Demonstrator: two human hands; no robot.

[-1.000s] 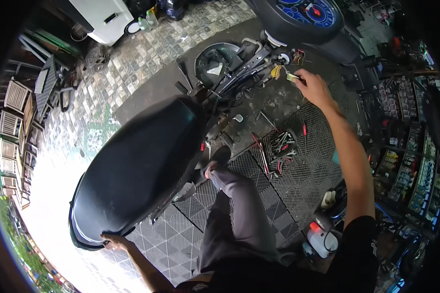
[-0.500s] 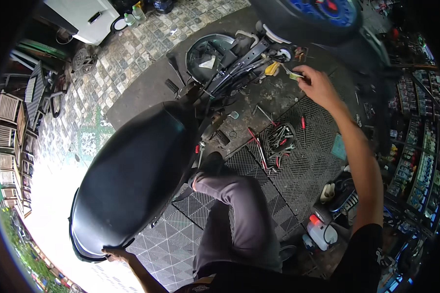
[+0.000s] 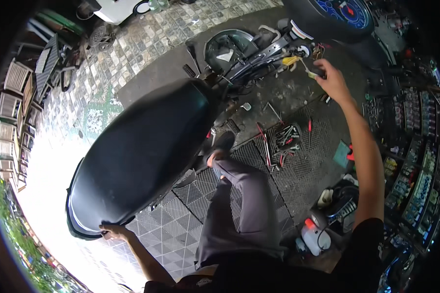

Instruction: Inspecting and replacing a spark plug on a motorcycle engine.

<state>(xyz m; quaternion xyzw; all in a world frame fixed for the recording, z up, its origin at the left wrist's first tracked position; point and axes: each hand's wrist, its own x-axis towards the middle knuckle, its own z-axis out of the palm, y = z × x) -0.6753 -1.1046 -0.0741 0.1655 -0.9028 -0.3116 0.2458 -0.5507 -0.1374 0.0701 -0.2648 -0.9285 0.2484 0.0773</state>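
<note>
I stand beside a partly dismantled scooter with a long black seat (image 3: 137, 146). My left hand (image 3: 115, 231) grips the edge at the seat's rear end, fingers closed round it. My right hand (image 3: 331, 78) is up by the exposed front frame (image 3: 259, 56), closed on a small object with a yellow-green part (image 3: 312, 74), beside a yellow connector (image 3: 291, 60); its exact kind is unclear. Above hangs the dark handlebar housing with a blue-faced gauge (image 3: 347, 12). My raised foot (image 3: 216, 157) is by the scooter's side, below the seat.
A tool tray (image 3: 286, 134) lies on the mat (image 3: 234, 205) among loose pliers and wrenches. A sprayer jug (image 3: 314, 239) stands by my right leg. Packed parts shelves (image 3: 410, 161) line the right, stacked wooden chairs (image 3: 12, 97) the left; a white cabinet (image 3: 112, 10) stands behind.
The view has shifted over the past second. My right hand stays by the yellow connector, its wrist a little turned. My leg has shifted slightly; my left hand still grips the seat's rear.
</note>
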